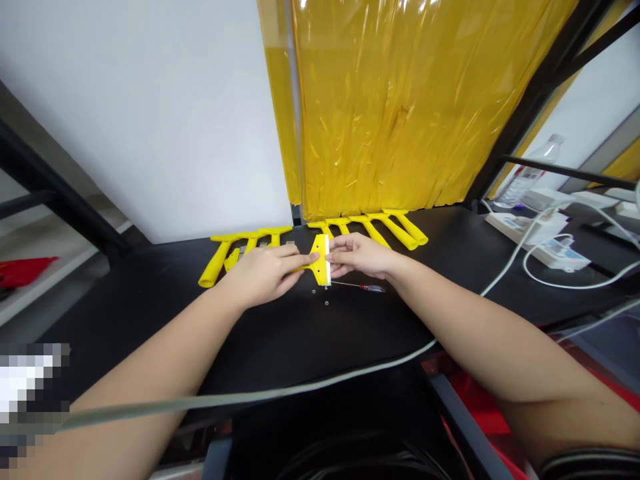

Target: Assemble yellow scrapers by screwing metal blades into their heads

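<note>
Near the middle of the black table, a yellow scraper [319, 265] is held with its head facing right. My left hand [267, 272] is closed around its handle side, the thumb or a finger resting on the head. From the right, my right hand [359, 255] pinches the pale, blade-like strip [328, 267] along the scraper's edge. Just below lie several tiny metal pieces that look like nuts [327, 303]. A screwdriver [370, 288] with a clear and red handle lies under my right hand, its shaft pointing left.
Several yellow scraper handles [215, 263] stand along the back left, more [400, 232] at the back right. A white cable [345, 379] crosses the table's front. Power strips [555, 250] and a plastic bottle [533, 170] are at the right. A yellow curtain [400, 113] hangs behind.
</note>
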{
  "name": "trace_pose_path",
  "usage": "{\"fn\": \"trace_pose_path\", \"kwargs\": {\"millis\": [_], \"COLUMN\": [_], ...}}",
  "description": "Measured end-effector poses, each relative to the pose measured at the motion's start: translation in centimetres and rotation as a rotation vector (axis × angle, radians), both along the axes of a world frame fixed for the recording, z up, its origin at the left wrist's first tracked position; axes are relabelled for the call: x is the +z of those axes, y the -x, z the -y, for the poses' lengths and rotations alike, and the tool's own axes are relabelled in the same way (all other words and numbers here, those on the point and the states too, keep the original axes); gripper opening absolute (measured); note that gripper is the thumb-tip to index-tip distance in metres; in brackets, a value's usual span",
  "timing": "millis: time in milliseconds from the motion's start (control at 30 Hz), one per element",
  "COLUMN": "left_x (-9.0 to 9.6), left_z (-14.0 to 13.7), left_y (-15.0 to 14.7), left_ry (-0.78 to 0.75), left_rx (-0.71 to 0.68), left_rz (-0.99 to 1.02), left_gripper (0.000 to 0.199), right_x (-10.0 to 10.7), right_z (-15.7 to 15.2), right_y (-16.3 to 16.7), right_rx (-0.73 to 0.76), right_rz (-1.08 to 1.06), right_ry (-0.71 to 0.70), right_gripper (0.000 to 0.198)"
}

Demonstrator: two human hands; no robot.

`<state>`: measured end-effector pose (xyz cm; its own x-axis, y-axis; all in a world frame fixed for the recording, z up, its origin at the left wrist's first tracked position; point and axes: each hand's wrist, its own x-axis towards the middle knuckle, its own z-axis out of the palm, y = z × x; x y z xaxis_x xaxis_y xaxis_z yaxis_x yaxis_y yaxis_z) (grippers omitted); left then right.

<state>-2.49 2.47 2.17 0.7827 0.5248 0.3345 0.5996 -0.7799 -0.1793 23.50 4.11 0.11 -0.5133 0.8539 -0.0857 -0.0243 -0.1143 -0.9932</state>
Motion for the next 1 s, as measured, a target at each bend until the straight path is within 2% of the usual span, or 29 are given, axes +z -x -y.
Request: {"fn": "trace_pose_path", "kwargs": {"millis": [300,500,700,1000], "left_x": [-0.07,0.08,0.05,-0.07], "left_z": [-0.09,0.06,0.16,0.06], "left_y": [-0.04,-0.15,-0.24,0.02], "left_ry": [-0.023,-0.022,-0.087,-0.212], "left_rx": [-0.029,-0.032,-0.053,-0.096], "left_rz": [0.000,0.003,0.015,-0.022], "left_gripper": [0.040,0.041,0.040,0.040], "right_x": [0.03,0.05,-0.06,0.35], "right_z": [-0.07,-0.01,0.25,0.49], "right_y": [0.29,0.39,0.49,0.85], "right_rx": [-0.071,-0.074,-0.013,-0.067], "right_rz": [-0.021,-0.015,0.011,0.015], "right_ry": [0.027,0.006,-0.021,-0.034], "right_gripper": [0.012,0.003,0.018,0.017]}}
